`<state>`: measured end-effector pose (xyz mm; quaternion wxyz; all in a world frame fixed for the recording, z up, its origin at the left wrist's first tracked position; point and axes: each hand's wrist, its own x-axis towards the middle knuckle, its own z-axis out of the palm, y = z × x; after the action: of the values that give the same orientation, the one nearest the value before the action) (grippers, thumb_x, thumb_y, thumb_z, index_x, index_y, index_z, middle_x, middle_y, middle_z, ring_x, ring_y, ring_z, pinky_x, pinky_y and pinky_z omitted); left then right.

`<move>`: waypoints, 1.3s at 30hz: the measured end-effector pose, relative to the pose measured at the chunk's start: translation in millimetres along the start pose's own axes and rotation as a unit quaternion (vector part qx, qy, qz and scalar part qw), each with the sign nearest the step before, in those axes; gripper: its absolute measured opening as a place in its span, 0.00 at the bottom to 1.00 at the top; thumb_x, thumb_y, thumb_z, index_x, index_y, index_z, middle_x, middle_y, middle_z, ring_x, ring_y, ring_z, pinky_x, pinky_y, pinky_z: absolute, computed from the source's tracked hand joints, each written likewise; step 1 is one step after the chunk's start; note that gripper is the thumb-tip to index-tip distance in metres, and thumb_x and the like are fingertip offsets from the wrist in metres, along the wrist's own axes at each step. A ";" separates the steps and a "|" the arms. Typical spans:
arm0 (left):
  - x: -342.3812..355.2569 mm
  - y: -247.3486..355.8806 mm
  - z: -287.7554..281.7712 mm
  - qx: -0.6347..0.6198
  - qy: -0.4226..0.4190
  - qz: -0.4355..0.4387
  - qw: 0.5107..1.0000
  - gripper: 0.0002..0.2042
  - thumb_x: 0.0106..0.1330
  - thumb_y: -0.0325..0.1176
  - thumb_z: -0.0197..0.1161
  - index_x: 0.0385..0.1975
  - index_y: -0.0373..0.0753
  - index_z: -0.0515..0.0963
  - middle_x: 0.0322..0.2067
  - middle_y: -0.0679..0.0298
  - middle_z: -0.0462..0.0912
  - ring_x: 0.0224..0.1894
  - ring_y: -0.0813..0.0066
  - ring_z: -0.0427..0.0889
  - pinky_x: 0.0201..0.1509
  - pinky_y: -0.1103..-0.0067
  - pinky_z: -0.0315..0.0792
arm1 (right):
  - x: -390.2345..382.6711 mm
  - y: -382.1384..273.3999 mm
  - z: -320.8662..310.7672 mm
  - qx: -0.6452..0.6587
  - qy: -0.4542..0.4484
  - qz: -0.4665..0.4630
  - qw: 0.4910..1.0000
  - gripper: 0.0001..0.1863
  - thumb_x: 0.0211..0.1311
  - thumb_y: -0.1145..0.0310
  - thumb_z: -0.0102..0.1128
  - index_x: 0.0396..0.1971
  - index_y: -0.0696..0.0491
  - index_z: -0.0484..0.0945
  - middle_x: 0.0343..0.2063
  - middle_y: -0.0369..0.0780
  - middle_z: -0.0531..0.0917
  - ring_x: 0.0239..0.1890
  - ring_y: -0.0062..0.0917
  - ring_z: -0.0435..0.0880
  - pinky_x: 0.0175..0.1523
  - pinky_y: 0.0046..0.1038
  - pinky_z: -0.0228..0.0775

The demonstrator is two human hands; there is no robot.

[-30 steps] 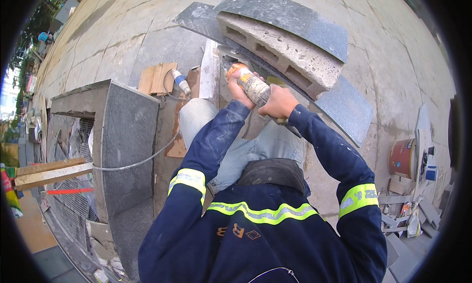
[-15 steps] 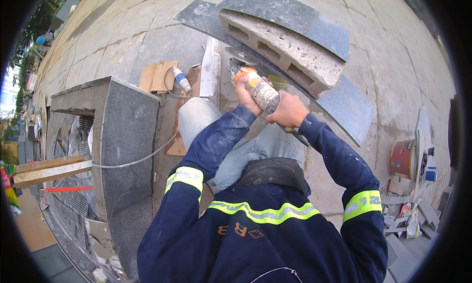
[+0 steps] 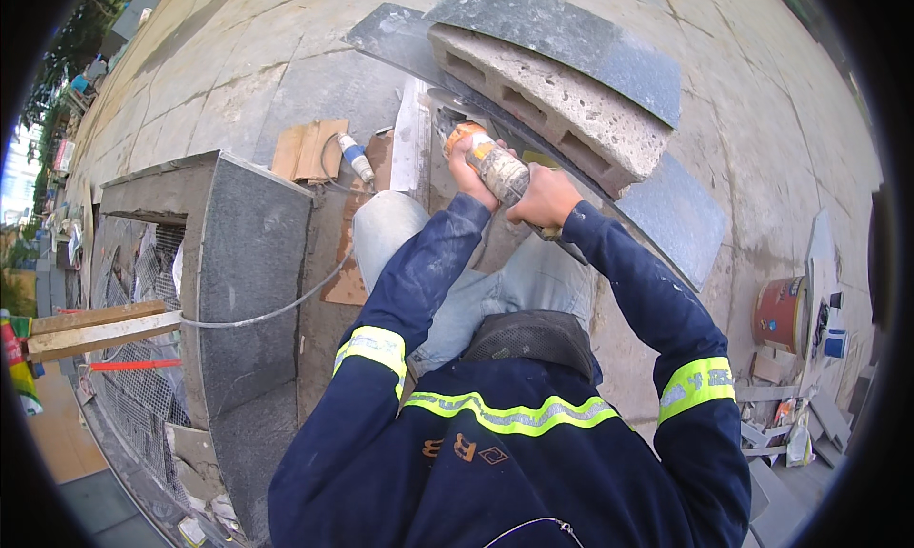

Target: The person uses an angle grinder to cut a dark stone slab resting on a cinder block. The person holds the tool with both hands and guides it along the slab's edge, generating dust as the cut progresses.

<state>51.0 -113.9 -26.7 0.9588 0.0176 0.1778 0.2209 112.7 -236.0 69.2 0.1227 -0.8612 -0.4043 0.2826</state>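
Note:
With both hands I hold a dusty orange angle grinder (image 3: 496,169). My left hand (image 3: 472,172) wraps round its front part; my right hand (image 3: 544,196) grips its rear body. The grinder's disc, partly hidden, is at the edge of a dark grey stone slab (image 3: 386,39), with pale haze around it. On the slab rest a hollow concrete block (image 3: 562,115) and another grey slab (image 3: 562,34). A white board (image 3: 410,139) lies left of the grinder, beside my bent knee in pale jeans.
A blue-and-white plug connector (image 3: 355,159) with cable lies by cardboard (image 3: 305,148). A stone-clad box (image 3: 248,348) with wire mesh and timber battens (image 3: 100,336) stands left. A red bucket (image 3: 778,312) and offcuts (image 3: 828,415) are right, on concrete paving (image 3: 219,81).
The grinder and my hands shifted slightly right by half a second ago, then moved back left and up. The disc, visible half a second ago, is now more hidden amid pale haze.

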 end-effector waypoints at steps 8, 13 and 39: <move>19.7 8.5 -3.9 0.040 0.027 0.042 0.998 0.26 0.50 0.52 0.60 0.37 0.32 0.68 0.28 0.56 0.74 0.32 0.56 0.77 0.38 0.65 0.76 | 22.8 0.2 5.4 0.014 0.004 0.006 1.000 0.36 0.26 0.54 0.71 0.36 0.66 0.74 0.33 0.54 0.81 0.38 0.42 0.82 0.45 0.31 0.75; 26.5 15.4 -13.9 0.030 0.020 0.009 0.999 0.28 0.51 0.53 0.60 0.37 0.31 0.68 0.30 0.56 0.74 0.33 0.55 0.77 0.40 0.63 0.75 | 25.7 -5.5 3.9 -0.001 -0.017 0.014 1.000 0.36 0.27 0.54 0.71 0.37 0.66 0.75 0.33 0.54 0.81 0.38 0.42 0.82 0.45 0.31 0.75; -22.0 -16.5 5.5 0.020 0.007 -0.009 1.000 0.22 0.52 0.50 0.58 0.35 0.36 0.67 0.30 0.60 0.73 0.35 0.59 0.76 0.41 0.64 0.74 | -26.8 4.9 1.6 -0.003 -0.001 0.017 1.000 0.35 0.31 0.55 0.71 0.39 0.64 0.72 0.35 0.55 0.81 0.41 0.45 0.82 0.48 0.34 0.75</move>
<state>41.3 -138.0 -16.1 0.9590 0.0339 0.1888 0.2087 101.1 -259.6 76.1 0.1155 -0.8679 -0.3908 0.2841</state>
